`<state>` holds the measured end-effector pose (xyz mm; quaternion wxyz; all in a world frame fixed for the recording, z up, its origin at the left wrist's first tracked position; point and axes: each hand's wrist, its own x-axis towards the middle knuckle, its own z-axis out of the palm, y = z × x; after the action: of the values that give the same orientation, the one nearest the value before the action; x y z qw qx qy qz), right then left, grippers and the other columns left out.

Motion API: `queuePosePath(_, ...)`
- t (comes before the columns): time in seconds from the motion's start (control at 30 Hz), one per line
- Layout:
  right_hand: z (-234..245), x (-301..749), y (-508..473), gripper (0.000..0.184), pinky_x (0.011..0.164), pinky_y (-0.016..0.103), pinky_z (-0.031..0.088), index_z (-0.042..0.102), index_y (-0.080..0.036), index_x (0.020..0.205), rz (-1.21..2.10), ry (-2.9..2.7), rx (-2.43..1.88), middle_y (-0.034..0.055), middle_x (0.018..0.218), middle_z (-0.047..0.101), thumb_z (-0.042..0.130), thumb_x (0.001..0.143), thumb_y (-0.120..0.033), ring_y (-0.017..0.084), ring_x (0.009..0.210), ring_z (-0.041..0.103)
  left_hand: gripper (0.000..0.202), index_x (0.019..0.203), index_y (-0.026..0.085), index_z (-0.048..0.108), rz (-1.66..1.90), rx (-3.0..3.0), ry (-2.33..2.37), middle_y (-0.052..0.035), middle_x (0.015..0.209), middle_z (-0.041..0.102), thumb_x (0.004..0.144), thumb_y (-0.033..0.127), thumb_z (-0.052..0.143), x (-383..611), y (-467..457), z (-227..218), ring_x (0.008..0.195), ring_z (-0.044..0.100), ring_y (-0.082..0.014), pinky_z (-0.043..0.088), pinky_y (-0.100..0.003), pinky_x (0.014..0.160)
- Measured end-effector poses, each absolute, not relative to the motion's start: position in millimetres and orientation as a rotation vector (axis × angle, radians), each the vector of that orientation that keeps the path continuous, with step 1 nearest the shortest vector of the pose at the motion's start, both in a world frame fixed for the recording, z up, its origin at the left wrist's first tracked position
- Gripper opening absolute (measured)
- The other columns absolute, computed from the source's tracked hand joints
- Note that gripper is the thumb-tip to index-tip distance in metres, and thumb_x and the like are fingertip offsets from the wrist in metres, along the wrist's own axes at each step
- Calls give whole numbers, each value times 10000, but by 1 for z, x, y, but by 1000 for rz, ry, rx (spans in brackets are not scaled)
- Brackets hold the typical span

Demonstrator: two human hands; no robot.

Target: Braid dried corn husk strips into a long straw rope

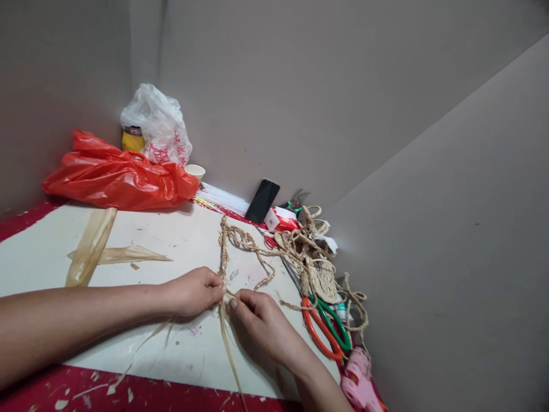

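Observation:
A thin braid (223, 252) of tan dried plant fibre runs away from me on the white board (141, 337). My left hand (195, 292) is closed at the braid's near end, its fingertips pinching strands there. From the other side my right hand (257, 317) pinches a pale strand between thumb and forefinger, close to the left fingertips. Loose strips (231, 357) hang from the working end toward me. More thin strands trail from beneath my left hand. Two wide dried leaf strips (92, 243) lie crossed at the left.
A red plastic bag (124, 180), white bag (158, 117), paper cup (195, 171) and phone (262, 201) line the back. At the right lie coiled braided cord (323, 280), scissors (317, 329) with orange and green handles, and a pink glue gun (360, 383). Grey walls enclose the surface.

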<state>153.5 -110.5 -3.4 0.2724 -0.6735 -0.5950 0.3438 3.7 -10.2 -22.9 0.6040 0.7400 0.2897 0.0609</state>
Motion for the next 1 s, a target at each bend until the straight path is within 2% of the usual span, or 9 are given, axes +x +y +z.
queuePosePath(0.17, -1, 141, -113, 318, 412, 192, 247, 562, -160, 653, 1271, -1301, -1717, -57, 448, 405, 446, 863, -369, 78, 408, 315, 239, 572, 150, 526, 190, 1715, 621, 33, 530, 484, 734, 305, 442, 3, -12, -24, 515, 377, -92, 267, -218, 502)
queuePosePath(0.27, -11, 126, -118, 365, 367, 186, 237, 556, -161, 698, 1353, -1186, -1716, -47, 428, 465, 390, 881, -430, 68, 327, 322, 252, 563, 145, 529, 192, 1585, 588, 13, 536, 530, 729, 312, 441, 5, -15, -27, 506, 401, -94, 285, -219, 505)
queuePosePath(0.43, -24, 113, -120, 329, 439, 222, 299, 527, -185, 622, 870, -1493, -1909, 16, 511, 557, 393, 883, -334, 116, 436, 461, 239, 502, 167, 419, 218, 1422, 635, 66, 428, 357, 688, 304, 481, 7, -18, -24, 436, 268, -67, 201, -220, 448)
queuePosePath(0.53, -22, 110, -125, 274, 504, 254, 304, 593, -185, 666, 625, -1677, -1994, 59, 593, 620, 432, 865, -284, 142, 506, 501, 204, 538, 160, 452, 222, 1430, 645, 66, 460, 382, 666, 300, 524, 6, -20, -21, 463, 289, -71, 204, -221, 458)
queuePosePath(0.63, -11, 110, -140, 244, 506, 260, 288, 642, -201, 702, 725, -1790, -1930, 52, 618, 642, 467, 854, -277, 135, 495, 486, 174, 581, 143, 507, 220, 1401, 621, 43, 512, 468, 650, 295, 560, 5, -20, -19, 499, 364, -82, 243, -220, 487)
queuePosePath(0.77, 14, 127, -154, 229, 466, 236, 277, 664, -216, 669, 1108, -1838, -1672, -3, 563, 613, 570, 810, -369, 116, 479, 457, 192, 608, 144, 531, 195, 1304, 619, 52, 477, 458, 641, 323, 596, 3, -18, -12, 452, 346, -75, 226, -224, 469)
queuePosePath(0.87, 24, 147, -142, 332, 493, 234, 319, 638, -181, 638, 921, -1569, -1705, 2, 532, 566, 527, 841, -418, 136, 523, 484, 212, 611, 156, 521, 174, 1251, 588, 81, 405, 378, 660, 343, 608, 2, -17, -6, 396, 273, -59, 179, -223, 440)
queuePosePath(0.93, 21, 154, -128, 294, 561, 244, 375, 654, -175, 757, 680, -1339, -1734, 30, 651, 607, 535, 839, -432, 169, 632, 539, 226, 616, 160, 517, 153, 1240, 576, 95, 374, 325, 671, 355, 619, 2, -16, -4, 372, 214, -51, 131, -229, 426)
queuePosePath(1.0, 12, 156, -116, 302, 622, 258, 410, 650, -180, 923, 713, -1231, -1701, 59, 791, 636, 568, 815, -450, 191, 727, 563, 228, 635, 159, 527, 140, 1231, 558, 94, 376, 331, 674, 360, 627, 2, -15, -4, 369, 194, -48, 107, -237, 423)
